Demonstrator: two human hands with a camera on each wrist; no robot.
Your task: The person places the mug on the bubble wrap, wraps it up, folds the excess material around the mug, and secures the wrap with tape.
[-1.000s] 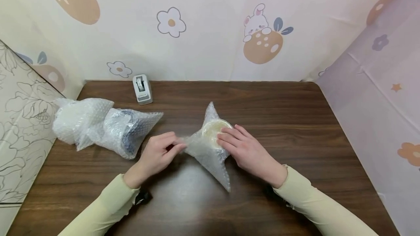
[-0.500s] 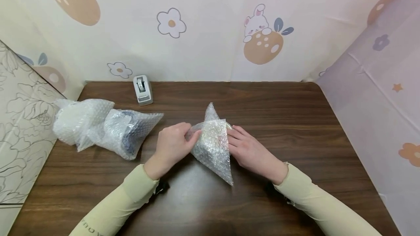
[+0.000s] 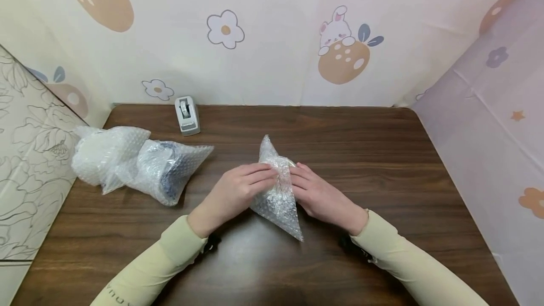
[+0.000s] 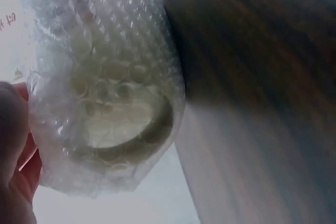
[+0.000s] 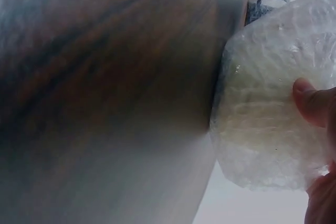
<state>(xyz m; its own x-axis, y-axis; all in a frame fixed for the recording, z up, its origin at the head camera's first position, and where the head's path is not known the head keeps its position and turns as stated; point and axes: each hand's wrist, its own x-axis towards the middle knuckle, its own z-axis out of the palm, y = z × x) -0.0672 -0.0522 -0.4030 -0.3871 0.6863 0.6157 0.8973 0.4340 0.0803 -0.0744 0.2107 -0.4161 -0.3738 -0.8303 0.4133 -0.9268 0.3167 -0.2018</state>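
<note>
A pale yellow mug (image 4: 118, 124) shows through the bubble wrap (image 3: 278, 202) around it, at the middle of the table. Its curved handle is visible in the left wrist view. My left hand (image 3: 242, 185) lies with fairly straight fingers over the top of the wrap, pressing the flap down. From the other side my right hand (image 3: 320, 197) grips the wrapped mug, fingertips partly under the flap's edge. Its thumb (image 5: 312, 103) presses against the side in the right wrist view. One pointed wrap corner sticks up at the back, another toward the front.
Two more bubble-wrapped bundles lie at the left: a whitish one (image 3: 102, 152) and one with a blue pattern (image 3: 167, 171). A grey-white tape dispenser (image 3: 187, 116) stands at the back left. Patterned curtains rise behind the brown wooden table (image 3: 361, 140).
My left hand has pulled the left flap of wrap rightward over the mug's top, then shifted from pinching its edge to pressing on it. The right hand has stayed nearly in place.
</note>
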